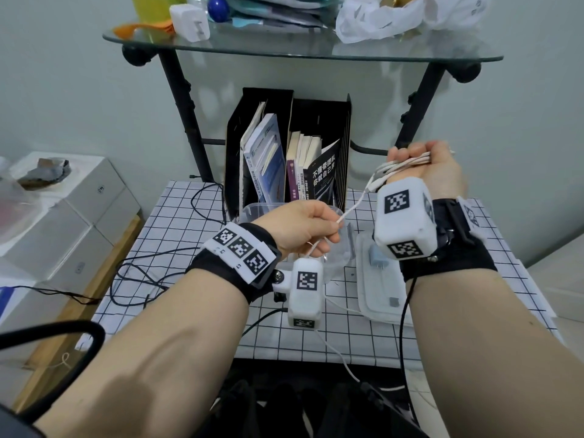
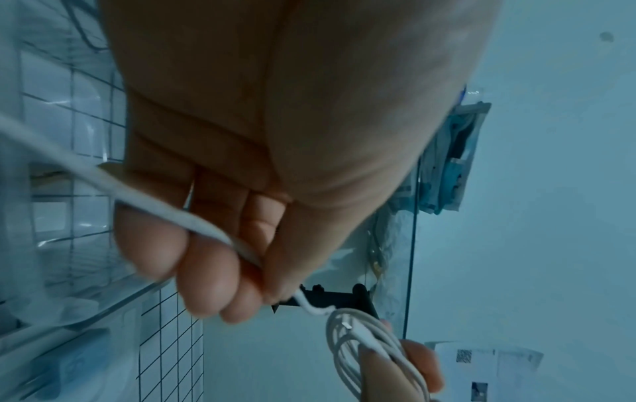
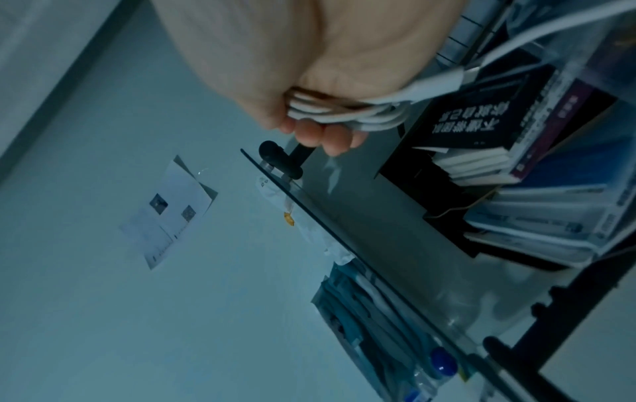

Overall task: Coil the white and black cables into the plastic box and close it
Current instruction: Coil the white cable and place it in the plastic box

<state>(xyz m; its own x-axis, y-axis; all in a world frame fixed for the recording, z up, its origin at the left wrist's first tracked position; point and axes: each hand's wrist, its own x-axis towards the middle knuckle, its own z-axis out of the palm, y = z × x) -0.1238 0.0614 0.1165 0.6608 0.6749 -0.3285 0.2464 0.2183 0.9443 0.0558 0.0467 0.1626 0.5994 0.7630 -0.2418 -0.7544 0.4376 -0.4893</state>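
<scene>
Now my right hand (image 1: pixel 433 167) grips the coiled loops of white cable (image 1: pixel 407 162), my left hand (image 1: pixel 303 229) pinching its loose run above the plastic box (image 1: pixel 252 210).

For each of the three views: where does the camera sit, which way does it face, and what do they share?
Head: worn on the head, looking forward and down at the checked table; both forearms show.
Left wrist: looks along the left hand pinching the white cable.
Right wrist: looks along the right hand gripping the coil, toward the books.
Shared: all three show the white cable.
</scene>
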